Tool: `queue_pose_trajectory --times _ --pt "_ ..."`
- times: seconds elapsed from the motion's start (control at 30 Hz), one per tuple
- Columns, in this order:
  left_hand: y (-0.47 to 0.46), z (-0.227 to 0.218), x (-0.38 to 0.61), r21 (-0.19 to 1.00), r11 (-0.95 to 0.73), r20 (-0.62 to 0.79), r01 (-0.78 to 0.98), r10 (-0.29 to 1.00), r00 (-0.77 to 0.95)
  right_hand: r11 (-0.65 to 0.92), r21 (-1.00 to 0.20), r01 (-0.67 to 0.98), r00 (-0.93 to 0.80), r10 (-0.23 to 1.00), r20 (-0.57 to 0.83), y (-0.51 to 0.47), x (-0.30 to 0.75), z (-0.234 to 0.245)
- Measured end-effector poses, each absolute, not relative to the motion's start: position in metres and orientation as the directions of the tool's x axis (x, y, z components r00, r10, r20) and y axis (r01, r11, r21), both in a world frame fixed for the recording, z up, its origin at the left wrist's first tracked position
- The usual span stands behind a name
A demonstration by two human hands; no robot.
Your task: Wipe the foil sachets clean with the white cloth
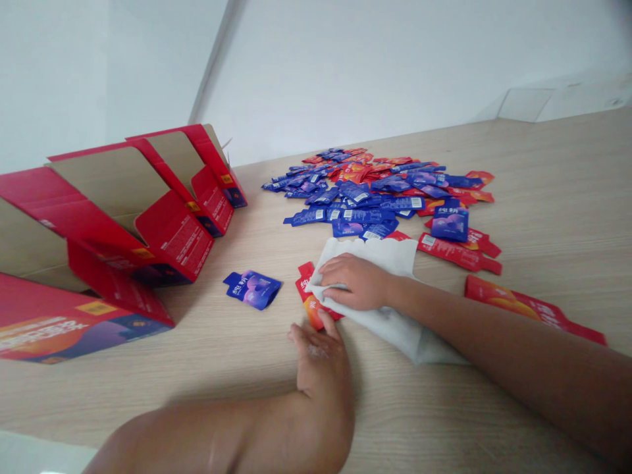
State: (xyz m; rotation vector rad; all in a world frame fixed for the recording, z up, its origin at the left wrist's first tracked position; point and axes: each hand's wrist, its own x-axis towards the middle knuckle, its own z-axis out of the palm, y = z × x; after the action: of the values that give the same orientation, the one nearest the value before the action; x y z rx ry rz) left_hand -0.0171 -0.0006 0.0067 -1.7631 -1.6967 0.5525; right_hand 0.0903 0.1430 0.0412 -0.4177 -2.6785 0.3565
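My right hand [356, 281] presses a white cloth [395, 316] down onto a red pouch [310, 304] lying on the wooden table, with its fingers curled over the cloth. My left hand [322, 359] rests just below, and its fingertips touch the lower edge of the same red pouch. A single blue pouch [253, 288] lies apart to the left of both hands.
A large heap of blue and red pouches [380, 191] is spread across the table [543, 197] behind the hands. Several open red cardboard boxes [123, 224] stand on the left. More red pouches [530, 308] lie at the right. A white wall rises behind the table.
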Motion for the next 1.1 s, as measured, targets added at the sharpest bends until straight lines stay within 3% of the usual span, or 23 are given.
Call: queue_pose_trajectory --times 0.3,0.5,0.7,0.87,1.1 --pt "-0.0008 0.0093 -0.0158 -0.626 0.018 0.105 0.780 0.993 0.061 0.935 -0.302 0.185 -0.883 0.293 0.367 0.1381 0.0898 0.0417" --pt "-0.0005 0.0105 -0.0141 -0.636 0.044 0.124 0.770 0.991 0.046 0.911 -0.326 0.254 -0.865 0.365 0.346 0.1417 0.0901 0.0410" --pt "-0.0010 0.0111 -0.0139 -0.598 0.051 0.145 0.800 0.988 0.045 0.933 -0.283 0.222 -0.880 0.317 0.354 0.1387 0.0903 0.0412" --pt "-0.0012 0.0106 -0.0137 -0.568 0.049 0.144 0.822 0.989 0.041 0.920 -0.297 0.257 -0.868 0.355 0.348 0.1401 0.0894 0.0407" --pt "-0.0013 0.0101 -0.0160 -0.624 0.032 0.153 0.781 0.985 0.081 0.911 -0.313 0.269 -0.861 0.373 0.346 0.1405 0.0894 0.0405"
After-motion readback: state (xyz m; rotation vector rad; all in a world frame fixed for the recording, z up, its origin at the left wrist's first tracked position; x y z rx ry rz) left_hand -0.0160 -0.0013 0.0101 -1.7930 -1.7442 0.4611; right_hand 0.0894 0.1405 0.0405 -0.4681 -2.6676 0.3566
